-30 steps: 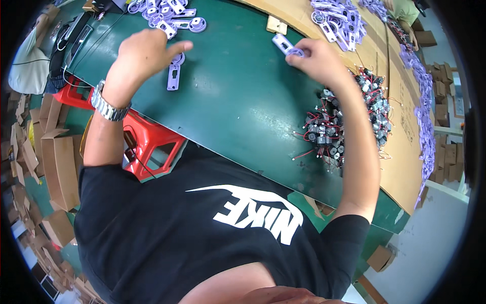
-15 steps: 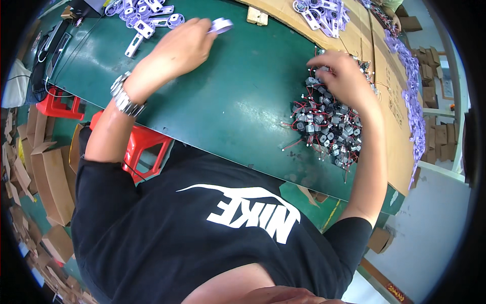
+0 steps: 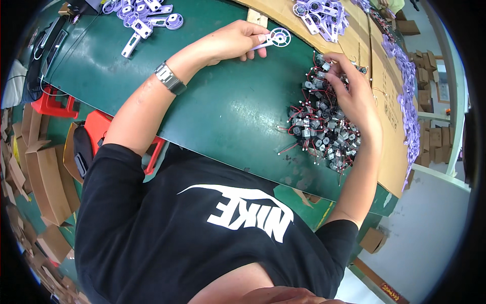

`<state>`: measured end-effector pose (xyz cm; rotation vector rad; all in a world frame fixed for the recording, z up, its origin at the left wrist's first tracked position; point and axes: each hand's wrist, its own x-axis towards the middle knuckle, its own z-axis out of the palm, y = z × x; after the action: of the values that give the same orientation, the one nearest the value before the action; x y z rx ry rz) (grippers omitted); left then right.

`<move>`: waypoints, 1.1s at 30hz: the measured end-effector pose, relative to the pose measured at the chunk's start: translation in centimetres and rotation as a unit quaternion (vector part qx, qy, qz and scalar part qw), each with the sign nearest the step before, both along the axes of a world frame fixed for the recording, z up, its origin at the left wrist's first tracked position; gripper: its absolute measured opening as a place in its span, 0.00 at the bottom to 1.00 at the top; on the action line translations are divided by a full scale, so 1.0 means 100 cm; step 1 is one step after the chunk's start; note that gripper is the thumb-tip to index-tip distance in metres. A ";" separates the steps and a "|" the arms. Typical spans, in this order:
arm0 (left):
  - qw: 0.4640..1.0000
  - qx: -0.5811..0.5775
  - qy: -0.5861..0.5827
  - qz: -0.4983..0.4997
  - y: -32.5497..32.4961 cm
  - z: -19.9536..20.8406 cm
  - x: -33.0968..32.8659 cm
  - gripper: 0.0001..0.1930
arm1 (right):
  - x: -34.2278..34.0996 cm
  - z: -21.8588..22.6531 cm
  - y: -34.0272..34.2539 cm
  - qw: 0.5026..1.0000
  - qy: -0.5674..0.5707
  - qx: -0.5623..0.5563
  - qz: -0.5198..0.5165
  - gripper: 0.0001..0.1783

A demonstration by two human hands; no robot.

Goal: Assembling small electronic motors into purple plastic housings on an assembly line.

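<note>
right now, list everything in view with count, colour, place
table: one, green, centre
cardboard: count unclear, brown, right
held part: one, purple, left hand
left parts pile: one, purple, table's far left
right parts pile: one, purple, on cardboard
parts row: one, purple, far right
motors: many, grey, heaped table right
wooden block: one, tan, far edge
dark box: one, black, upper left
stools: two, red, left
boxes: many, brown, both sides
watch: one, silver, left wrist
shirt: one, black, foreground
left hand: one, gripping part
right hand: one, over motors

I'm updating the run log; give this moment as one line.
left hand: holding lilac wheel-ended part | right hand: at wired-parts heap, grip unclear | surface: green table
</note>
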<state>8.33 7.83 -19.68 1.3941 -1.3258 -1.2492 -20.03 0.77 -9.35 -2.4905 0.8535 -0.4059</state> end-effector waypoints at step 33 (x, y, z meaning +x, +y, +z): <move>0.995 -0.082 -0.001 0.065 0.007 0.003 -0.015 0.16 | 0.039 -0.024 0.003 0.917 -0.294 0.261 -0.067 0.12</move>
<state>6.86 8.52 -19.36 1.3434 -1.2881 -1.0302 -16.15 1.11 -11.77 -1.6829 0.7509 -0.8027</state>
